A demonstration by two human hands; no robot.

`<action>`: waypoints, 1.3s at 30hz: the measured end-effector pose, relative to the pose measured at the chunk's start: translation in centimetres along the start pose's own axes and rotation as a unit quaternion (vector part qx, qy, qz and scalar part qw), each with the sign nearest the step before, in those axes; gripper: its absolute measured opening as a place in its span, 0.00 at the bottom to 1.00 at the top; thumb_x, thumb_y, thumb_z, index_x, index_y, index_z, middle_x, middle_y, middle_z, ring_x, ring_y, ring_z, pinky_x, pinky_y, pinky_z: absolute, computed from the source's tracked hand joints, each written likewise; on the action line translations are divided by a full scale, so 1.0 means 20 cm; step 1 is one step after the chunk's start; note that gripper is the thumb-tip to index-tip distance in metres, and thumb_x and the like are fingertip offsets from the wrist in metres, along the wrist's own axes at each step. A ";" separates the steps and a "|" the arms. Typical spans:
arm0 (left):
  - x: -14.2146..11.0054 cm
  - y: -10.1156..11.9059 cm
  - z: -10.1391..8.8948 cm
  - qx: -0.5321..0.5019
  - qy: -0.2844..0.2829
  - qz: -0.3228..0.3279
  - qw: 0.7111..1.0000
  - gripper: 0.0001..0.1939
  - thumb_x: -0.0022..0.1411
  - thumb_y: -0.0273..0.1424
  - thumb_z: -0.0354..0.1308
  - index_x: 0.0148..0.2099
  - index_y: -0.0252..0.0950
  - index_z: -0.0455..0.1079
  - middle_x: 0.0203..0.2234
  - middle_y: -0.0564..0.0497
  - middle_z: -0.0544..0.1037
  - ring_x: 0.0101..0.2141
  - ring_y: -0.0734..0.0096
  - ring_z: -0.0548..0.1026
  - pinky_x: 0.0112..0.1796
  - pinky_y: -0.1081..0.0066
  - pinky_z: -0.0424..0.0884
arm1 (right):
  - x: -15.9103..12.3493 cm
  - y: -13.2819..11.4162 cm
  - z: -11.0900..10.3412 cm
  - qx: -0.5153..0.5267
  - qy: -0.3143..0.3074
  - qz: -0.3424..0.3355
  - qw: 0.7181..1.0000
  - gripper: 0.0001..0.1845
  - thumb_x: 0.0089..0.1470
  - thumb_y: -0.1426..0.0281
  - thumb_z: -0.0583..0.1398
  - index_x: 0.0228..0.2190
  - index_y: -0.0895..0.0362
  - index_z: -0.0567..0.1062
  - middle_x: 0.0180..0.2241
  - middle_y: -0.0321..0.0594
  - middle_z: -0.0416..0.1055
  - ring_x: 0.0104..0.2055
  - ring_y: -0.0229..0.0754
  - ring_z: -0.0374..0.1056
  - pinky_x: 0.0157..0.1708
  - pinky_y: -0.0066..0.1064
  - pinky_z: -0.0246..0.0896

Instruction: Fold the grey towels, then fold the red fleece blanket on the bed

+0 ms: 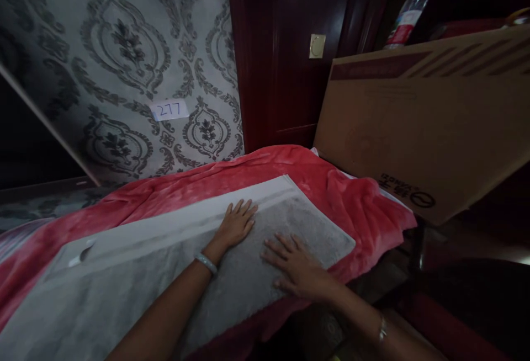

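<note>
A grey, soft-looking cloth [144, 278] with a pale striped border along its far side lies flat, its exact kind unclear. Beneath it spreads a red plush blanket [265, 162]. My left hand [236, 224] rests palm down near the border, fingers spread, a bracelet on its wrist. To its right, my right hand [296, 267] also lies flat on the grey pile with fingers apart. Neither hand grips anything. A small white tag-like piece [83, 253] with a dark curved mark sits at the cloth's far left corner.
A large cardboard box [426, 129] stands at the right, with a red-capped plastic bottle [409, 13] upright by its top edge. Behind are patterned wallpaper [124, 46] bearing a "277" paper note [170, 109], and a dark red wooden panel [277, 57].
</note>
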State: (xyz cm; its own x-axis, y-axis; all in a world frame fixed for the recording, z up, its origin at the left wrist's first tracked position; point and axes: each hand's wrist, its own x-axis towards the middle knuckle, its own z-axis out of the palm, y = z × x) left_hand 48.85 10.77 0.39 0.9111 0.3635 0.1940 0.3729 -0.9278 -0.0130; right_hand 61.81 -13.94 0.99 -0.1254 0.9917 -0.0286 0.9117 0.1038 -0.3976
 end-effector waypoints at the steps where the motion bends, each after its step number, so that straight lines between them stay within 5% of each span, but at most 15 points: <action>1: 0.00 0.00 0.00 0.000 0.007 0.010 1.000 0.27 0.72 0.38 0.44 0.71 0.48 0.56 0.71 0.50 0.56 0.70 0.52 0.52 0.65 0.41 0.51 | -0.06 -0.02 0.01 0.018 -0.003 -0.006 1.000 0.38 0.62 0.48 0.57 0.69 0.41 0.54 0.73 0.38 0.41 0.74 0.59 0.29 0.67 0.67 0.23; 4: 0.01 -0.01 0.01 0.001 0.020 0.048 0.999 0.27 0.72 0.36 0.44 0.71 0.49 0.56 0.70 0.51 0.58 0.70 0.54 0.53 0.66 0.42 0.51 | -0.14 -0.04 -0.01 0.069 -0.007 -0.046 0.997 0.37 0.62 0.45 0.56 0.67 0.41 0.58 0.71 0.39 0.48 0.74 0.57 0.34 0.68 0.64 0.25; 7: 0.03 -0.01 0.02 0.003 0.019 0.081 0.997 0.27 0.73 0.36 0.44 0.71 0.48 0.56 0.70 0.51 0.58 0.70 0.56 0.53 0.66 0.44 0.51 | -0.07 0.02 -0.11 0.071 0.041 -0.038 0.996 0.31 0.66 0.49 0.52 0.64 0.47 0.66 0.68 0.44 0.58 0.72 0.52 0.47 0.70 0.55 0.36; 11: 0.04 -0.01 0.00 0.004 0.010 0.101 0.995 0.27 0.72 0.35 0.44 0.71 0.49 0.56 0.70 0.51 0.59 0.70 0.57 0.53 0.66 0.45 0.52 | 0.19 0.17 -0.27 -0.042 0.127 0.095 0.986 0.31 0.69 0.56 0.48 0.68 0.51 0.58 0.72 0.45 0.46 0.74 0.53 0.38 0.69 0.54 0.37; 15: 0.04 0.01 -0.01 0.014 0.015 0.065 0.998 0.28 0.72 0.38 0.45 0.72 0.45 0.55 0.71 0.47 0.55 0.70 0.54 0.53 0.66 0.44 0.53 | 0.30 0.31 -0.27 -0.101 0.109 0.221 0.964 0.35 0.68 0.52 0.48 0.70 0.49 0.52 0.73 0.43 0.39 0.74 0.58 0.33 0.68 0.60 0.35; 20: 0.04 0.04 -0.02 0.036 0.015 -0.020 0.999 0.31 0.70 0.44 0.48 0.72 0.43 0.56 0.71 0.43 0.55 0.69 0.45 0.52 0.64 0.39 0.51 | 0.10 0.33 -0.12 -0.118 0.124 0.304 0.937 0.37 0.65 0.47 0.47 0.70 0.46 0.53 0.73 0.43 0.40 0.74 0.63 0.36 0.67 0.62 0.35; 27: 0.03 0.06 -0.03 -0.001 -0.012 0.038 0.999 0.30 0.71 0.44 0.47 0.72 0.47 0.56 0.71 0.45 0.54 0.70 0.46 0.49 0.65 0.39 0.48 | -0.21 0.26 -0.01 -0.139 0.147 0.336 0.920 0.36 0.65 0.50 0.50 0.69 0.50 0.57 0.72 0.49 0.44 0.73 0.61 0.40 0.67 0.59 0.38; 33: -0.05 0.39 -0.05 -0.068 -0.069 0.146 0.984 0.32 0.70 0.48 0.49 0.72 0.48 0.53 0.72 0.44 0.53 0.70 0.46 0.49 0.65 0.38 0.46 | -0.16 0.36 -0.19 -0.068 0.160 0.266 0.948 0.31 0.69 0.57 0.43 0.64 0.57 0.66 0.66 0.49 0.62 0.69 0.51 0.55 0.67 0.50 0.48; 37: -0.21 0.67 -0.10 -0.136 -0.120 0.255 0.950 0.34 0.70 0.48 0.50 0.73 0.43 0.53 0.72 0.40 0.49 0.71 0.46 0.47 0.66 0.40 0.44 | 0.01 0.44 -0.26 -0.062 0.168 0.192 0.965 0.32 0.69 0.60 0.41 0.66 0.60 0.61 0.69 0.47 0.55 0.72 0.45 0.47 0.70 0.42 0.43; 39: -0.29 0.76 -0.13 -0.194 -0.142 0.308 0.920 0.32 0.70 0.47 0.50 0.71 0.43 0.56 0.71 0.42 0.54 0.70 0.48 0.50 0.67 0.41 0.43 | 0.09 0.48 -0.27 -0.067 0.143 0.188 0.969 0.32 0.69 0.60 0.42 0.67 0.60 0.61 0.70 0.45 0.52 0.73 0.44 0.45 0.70 0.43 0.41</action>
State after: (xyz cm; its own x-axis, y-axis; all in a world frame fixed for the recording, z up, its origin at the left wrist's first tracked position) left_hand 48.78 -5.63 1.58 0.9584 -0.2856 0.0024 -0.2706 -0.9054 0.3272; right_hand 72.40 -10.84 2.02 0.3220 0.9399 0.1135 0.9167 -0.2795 -0.2854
